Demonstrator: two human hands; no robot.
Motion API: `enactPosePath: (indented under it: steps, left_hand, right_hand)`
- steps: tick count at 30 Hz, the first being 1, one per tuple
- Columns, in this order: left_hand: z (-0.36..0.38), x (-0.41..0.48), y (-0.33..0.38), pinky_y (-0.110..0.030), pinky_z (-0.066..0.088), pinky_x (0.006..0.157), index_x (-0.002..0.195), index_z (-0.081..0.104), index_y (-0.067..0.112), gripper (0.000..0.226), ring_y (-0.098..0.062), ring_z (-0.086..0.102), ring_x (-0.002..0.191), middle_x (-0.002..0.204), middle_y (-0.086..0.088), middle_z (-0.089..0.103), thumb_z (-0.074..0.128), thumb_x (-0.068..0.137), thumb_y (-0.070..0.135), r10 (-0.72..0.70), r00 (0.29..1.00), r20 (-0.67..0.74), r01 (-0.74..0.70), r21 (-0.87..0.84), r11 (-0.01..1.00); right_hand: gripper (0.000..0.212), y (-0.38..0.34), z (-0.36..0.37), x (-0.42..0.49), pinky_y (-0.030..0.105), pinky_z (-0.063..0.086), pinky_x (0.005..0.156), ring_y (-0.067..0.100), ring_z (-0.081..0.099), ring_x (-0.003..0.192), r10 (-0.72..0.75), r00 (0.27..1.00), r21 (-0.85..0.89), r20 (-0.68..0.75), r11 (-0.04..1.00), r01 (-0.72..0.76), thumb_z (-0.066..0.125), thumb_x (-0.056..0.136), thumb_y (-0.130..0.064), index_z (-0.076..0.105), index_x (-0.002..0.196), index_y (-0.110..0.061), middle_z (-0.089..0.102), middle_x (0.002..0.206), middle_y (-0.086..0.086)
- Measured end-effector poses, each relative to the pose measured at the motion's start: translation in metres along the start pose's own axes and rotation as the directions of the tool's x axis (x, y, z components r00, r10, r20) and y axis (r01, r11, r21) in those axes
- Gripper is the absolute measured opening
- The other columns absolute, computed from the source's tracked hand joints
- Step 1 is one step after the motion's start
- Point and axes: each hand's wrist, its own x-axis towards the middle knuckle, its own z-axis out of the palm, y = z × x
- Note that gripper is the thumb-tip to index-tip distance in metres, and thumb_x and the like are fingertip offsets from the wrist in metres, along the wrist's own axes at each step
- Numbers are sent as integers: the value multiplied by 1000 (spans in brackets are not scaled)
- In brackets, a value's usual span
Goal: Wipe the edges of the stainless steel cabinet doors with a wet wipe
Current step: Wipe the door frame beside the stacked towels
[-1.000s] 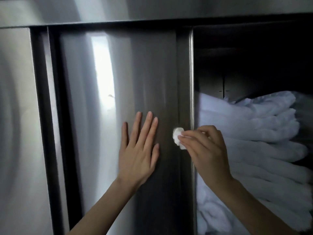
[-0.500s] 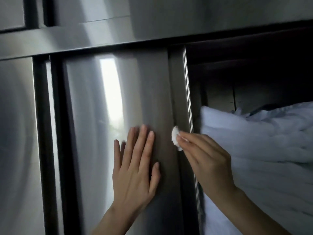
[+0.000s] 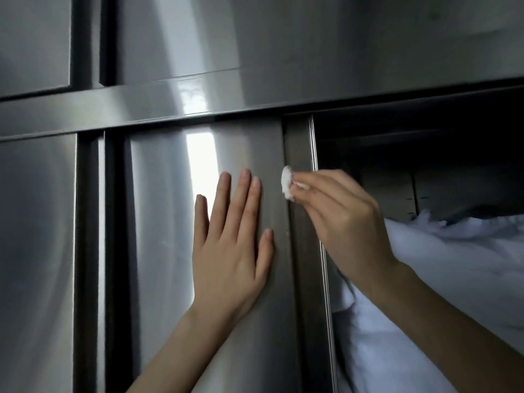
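- Two hands of mine are up at the stainless steel cabinet door [image 3: 164,251], a sliding panel with a bright streak of reflected light running down its face.
- My left hand [image 3: 229,251] lies flat on that face, palm to the metal. Its fingers [image 3: 241,205] are straight and point upward, with the index, middle and ring close together and the little finger slightly apart. The thumb lies alongside, toward the door's right side.
- My right hand [image 3: 340,219] reaches in from the right, its fingertips [image 3: 309,182] curled and pinching the wet wipe [image 3: 286,182], a small crumpled white wad.
- That wet wipe sits against the door's darker vertical edge strip [image 3: 303,265], right on the line where the strip meets the door face. It is in the upper part of the door, about level with my left fingertips and near them, not touching.
- Right of the strip the compartment [image 3: 425,143] stands open and dark, with white linen [image 3: 453,279] piled inside. My right forearm crosses in front of that pile.
- Above the door runs a horizontal steel rail [image 3: 141,109], and over it are the upper doors [image 3: 34,38].
- Left of my door, past a dark vertical gap, is another steel panel [image 3: 34,251].
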Motion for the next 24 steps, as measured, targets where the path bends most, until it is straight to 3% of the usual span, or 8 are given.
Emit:
enactPosePath:
  steps: [7, 10, 13, 16, 21, 24]
  left_hand:
    - [0, 0, -1, -48, 8, 121, 153, 26, 12, 60, -22, 10, 150, 161, -1, 18, 30, 97, 33, -16, 1000, -4, 16, -10, 1000]
    - [-1, -2, 2, -46, 7, 121, 153, 24, 12, 59, -21, 9, 150, 161, -2, 17, 29, 97, 33, -21, 1000, -11, 21, -37, 999]
    - [-1, -19, 11, -44, 8, 122, 152, 25, 10, 58, -21, 10, 150, 161, -5, 18, 29, 98, 31, 14, 1000, 15, -13, -74, 997]
    - [-2, -51, 21, -42, 10, 122, 150, 27, 7, 57, -23, 13, 150, 160, -8, 20, 32, 98, 30, 55, 997, 44, -52, -77, 996]
    - [1, -112, 38, -43, 12, 121, 149, 26, 6, 56, -24, 14, 148, 158, -11, 21, 32, 97, 26, -13, 996, 83, 20, -81, 997]
    - [2, -155, 48, -45, 14, 119, 147, 26, 5, 55, -26, 17, 147, 156, -15, 23, 32, 95, 24, -49, 992, 112, 60, -89, 994]
  right_hand:
    - [12, 17, 8, 72, 36, 51, 66, 27, 62, 80, 52, 998, -108, -36, 993, -56, 61, 86, -3, 72, 82, 0, 72, 89, 8]
    - [16, 2, 2, 19, 34, 51, 70, 28, 64, 79, 5, 997, -60, -75, 998, -10, 57, 90, 0, 73, 88, 1, 72, 93, 10]
    - [14, -21, -9, -58, 35, 55, 78, 26, 68, 90, -19, 1000, -9, 13, 1000, 19, 60, 90, 0, 73, 95, 4, 71, 100, 14]
    - [10, -26, -19, -78, 35, 56, 76, 26, 69, 89, -52, 994, 20, 99, 999, 51, 66, 86, 2, 73, 92, 4, 72, 97, 14]
    - [9, -33, -11, -45, 25, 51, 74, 24, 68, 80, 123, 992, 3, 5, 992, -123, 71, 79, 4, 75, 86, 2, 73, 87, 11]
    - [14, -58, -7, -86, 24, 51, 73, 23, 67, 79, 247, 967, 14, -69, 969, -246, 61, 85, 0, 74, 84, 0, 73, 86, 10]
